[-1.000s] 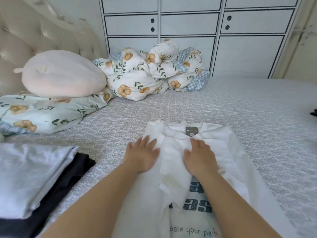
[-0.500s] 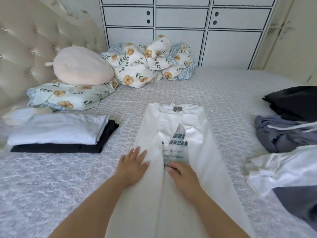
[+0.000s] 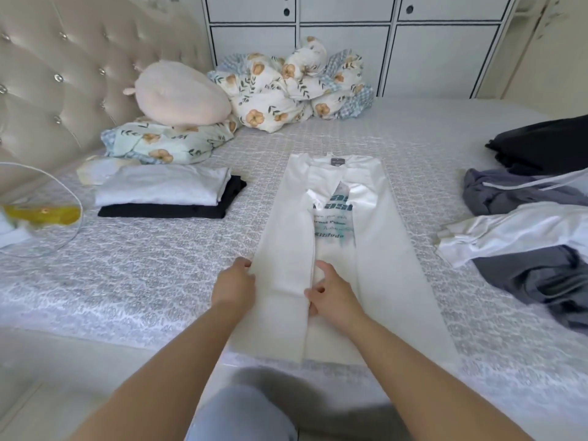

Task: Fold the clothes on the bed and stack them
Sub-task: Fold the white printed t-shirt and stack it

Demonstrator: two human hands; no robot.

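A home bedroom: a bed (image 3: 159, 281) with tufted headboard (image 3: 63, 74), floral quilt (image 3: 286, 87), and white wardrobe doors (image 3: 343, 55) behind

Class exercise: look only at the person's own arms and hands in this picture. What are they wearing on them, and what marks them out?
Both forearms are bare right to the bottom edge of the picture: no sleeves show. The left hand and the right hand wear no gloves, and no rings, watch or bracelet can be seen on them or on the wrists. The visible fingernails look short and unpainted.

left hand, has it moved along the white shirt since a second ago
Yes: the left hand has slid down the white shirt, away from the collar label, toward the hem.
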